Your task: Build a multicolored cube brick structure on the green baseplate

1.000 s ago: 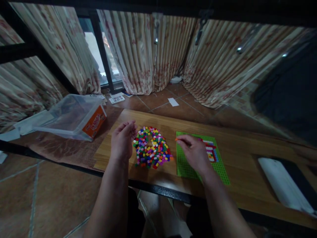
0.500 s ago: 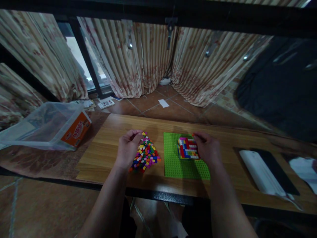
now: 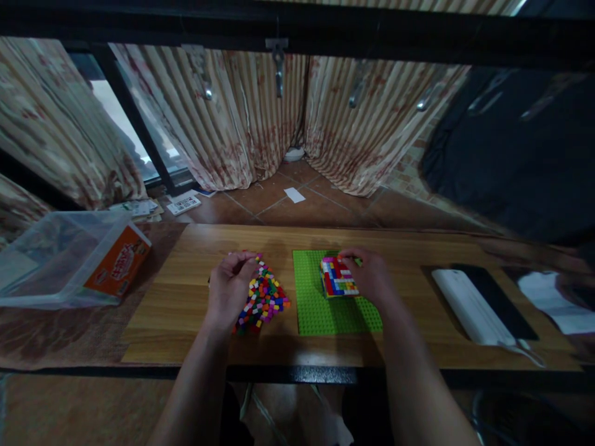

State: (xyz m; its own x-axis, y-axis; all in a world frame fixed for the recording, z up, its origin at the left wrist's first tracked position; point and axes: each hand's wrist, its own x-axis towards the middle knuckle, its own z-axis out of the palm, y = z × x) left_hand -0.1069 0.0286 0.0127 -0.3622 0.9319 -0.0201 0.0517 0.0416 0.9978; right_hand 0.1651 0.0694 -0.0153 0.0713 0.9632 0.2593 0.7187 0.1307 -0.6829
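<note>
Perhaps the likeliest mishap is at centre right of the frame, where the right hand (image 3: 372,277), its fingers bent, is at the edge of the block structure (image 3: 335,280) on the green baseplate (image 3: 309,317): uneven pressure could skew or loosen a block. Left of centre, the curled left hand (image 3: 227,286) could scatter the loose blocks (image 3: 266,298) if it brushed them; whether either hand grips a block, I cannot tell.
</note>
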